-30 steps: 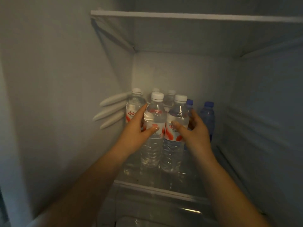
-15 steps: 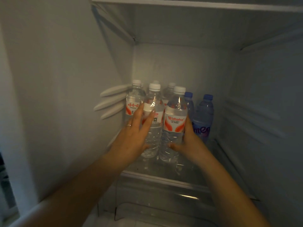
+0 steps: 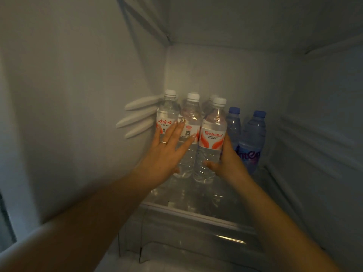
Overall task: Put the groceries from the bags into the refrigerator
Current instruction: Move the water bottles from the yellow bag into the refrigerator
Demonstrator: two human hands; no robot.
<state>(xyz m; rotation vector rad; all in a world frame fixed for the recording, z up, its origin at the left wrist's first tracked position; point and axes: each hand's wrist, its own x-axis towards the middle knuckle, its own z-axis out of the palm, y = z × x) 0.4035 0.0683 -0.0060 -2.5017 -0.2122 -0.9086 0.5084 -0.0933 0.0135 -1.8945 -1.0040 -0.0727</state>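
On glass refrigerator shelf (image 3: 196, 210): clear water bottles clustered at back. Left hand (image 3: 167, 154) flat, fingers straight, pressing middle bottle (image 3: 188, 146). Right hand (image 3: 228, 163) grips upright Wahaha bottle (image 3: 211, 142). Blue bottles (image 3: 251, 142) just beside, right.

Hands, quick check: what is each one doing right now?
Left hand: open, straight fingers pressed against the clear water bottles.
Right hand: gripping the Wahaha bottle low on its body.

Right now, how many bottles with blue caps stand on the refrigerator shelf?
2. One blue-capped bottle stands right of the white-capped bottles, behind the right hand; the other stands at far right. More may be hidden behind.
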